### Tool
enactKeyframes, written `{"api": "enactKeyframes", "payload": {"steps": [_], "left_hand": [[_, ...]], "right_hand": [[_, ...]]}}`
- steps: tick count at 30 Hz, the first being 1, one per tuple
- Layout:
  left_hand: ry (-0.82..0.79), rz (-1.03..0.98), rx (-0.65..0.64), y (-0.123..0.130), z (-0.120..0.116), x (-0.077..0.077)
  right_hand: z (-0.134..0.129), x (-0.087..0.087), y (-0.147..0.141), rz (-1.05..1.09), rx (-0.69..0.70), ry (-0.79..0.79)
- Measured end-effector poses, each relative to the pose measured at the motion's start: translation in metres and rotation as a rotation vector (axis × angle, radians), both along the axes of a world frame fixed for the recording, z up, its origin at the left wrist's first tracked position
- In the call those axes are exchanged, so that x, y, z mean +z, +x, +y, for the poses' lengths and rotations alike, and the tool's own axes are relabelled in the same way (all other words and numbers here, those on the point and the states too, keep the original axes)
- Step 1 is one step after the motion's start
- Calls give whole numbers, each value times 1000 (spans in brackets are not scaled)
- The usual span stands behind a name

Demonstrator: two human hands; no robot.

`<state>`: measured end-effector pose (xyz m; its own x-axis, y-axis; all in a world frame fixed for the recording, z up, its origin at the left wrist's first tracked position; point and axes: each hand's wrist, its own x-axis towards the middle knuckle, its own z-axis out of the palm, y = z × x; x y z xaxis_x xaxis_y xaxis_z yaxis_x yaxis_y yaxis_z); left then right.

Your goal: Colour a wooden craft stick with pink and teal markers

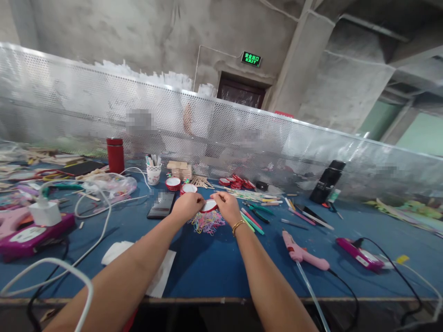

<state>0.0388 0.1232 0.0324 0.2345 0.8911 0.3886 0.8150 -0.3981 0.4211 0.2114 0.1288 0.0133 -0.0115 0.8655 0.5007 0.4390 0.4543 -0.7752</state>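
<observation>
Purple plastic forms the left power strip (64, 224) near the left edge of the desk (207, 272). Toward the far edge, a red flask (115, 157) stands left of a patterned paper cup (153, 175) of pens. A black phone (161, 206) lies just beside the left hand (188, 206), its fingers pinched nearly closed on a red-rimmed white disc (209, 205), well in from the near edge, by a heap of coloured bands (208, 223). The right hand (225, 207) pinches the disc's right side, nearly closed too. A pink glue gun (301, 253) lies toward the near right corner.
</observation>
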Motion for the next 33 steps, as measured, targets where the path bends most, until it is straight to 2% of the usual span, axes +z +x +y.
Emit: {"api": "enactKeyframes", "payload": {"steps": [5,9,14,19,26,33], "left_hand": [[2,63,-2,1,0,-1],[-32,-3,-45,2,3,-4],[-11,-157,-112,3,8,-4],[-31,-114,-88,1,15,-1],[1,-79,-59,0,18,1],[-21,-45,-25,1,16,3]], "right_hand": [[1,-1,0,79,17,-57],[3,-1,1,121,43,-47],[5,-3,0,87,155,-32],[10,-6,-3,80,181,-21],[14,-2,0,44,99,-20],[14,11,23,41,-147,22]]}}
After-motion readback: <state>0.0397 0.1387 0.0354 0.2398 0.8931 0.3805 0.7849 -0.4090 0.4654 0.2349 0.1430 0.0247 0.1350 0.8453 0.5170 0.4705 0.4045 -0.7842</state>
